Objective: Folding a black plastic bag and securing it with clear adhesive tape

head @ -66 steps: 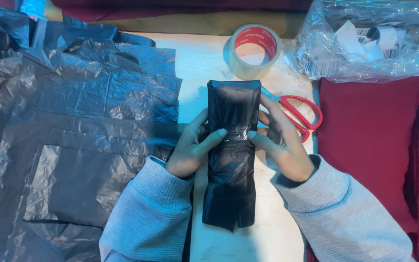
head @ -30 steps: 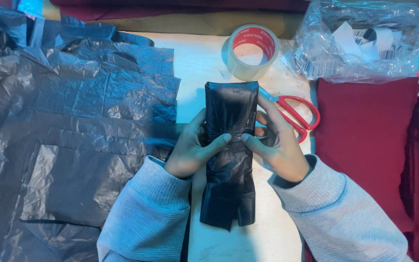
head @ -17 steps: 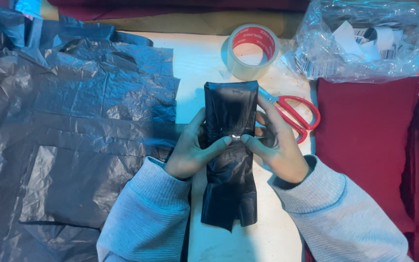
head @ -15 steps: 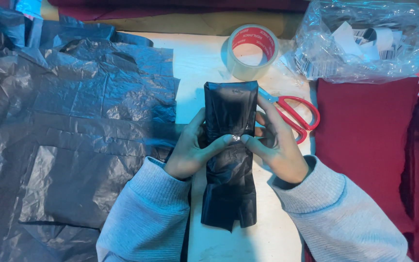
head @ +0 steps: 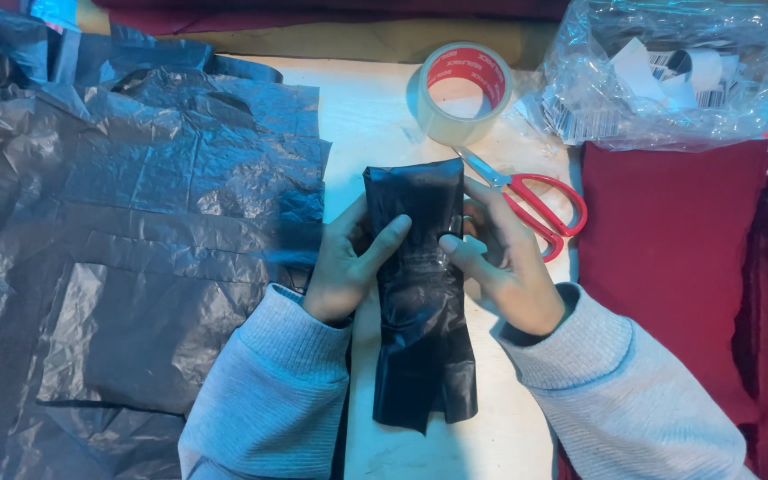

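Note:
A long parcel wrapped in black plastic (head: 421, 293) lies upright on the white table (head: 366, 116). My left hand (head: 348, 262) grips its left side, thumb laid across the front. My right hand (head: 504, 258) holds its right side, with the thumb pressing a strip of clear tape near the parcel's middle. Both sleeves are grey knit.
A roll of clear tape with a red core (head: 464, 93) stands behind the parcel. Red-handled scissors (head: 540, 204) lie to the right. A pile of grey-black plastic bags (head: 126, 231) covers the left. Folded dark red cloth (head: 668, 258) and a clear bag of labels (head: 677, 71) sit at right.
My thumbs drew together at the middle of the parcel, then the left thumb moved up a little and the right thumb pressed in from the side. The parcel stays in place.

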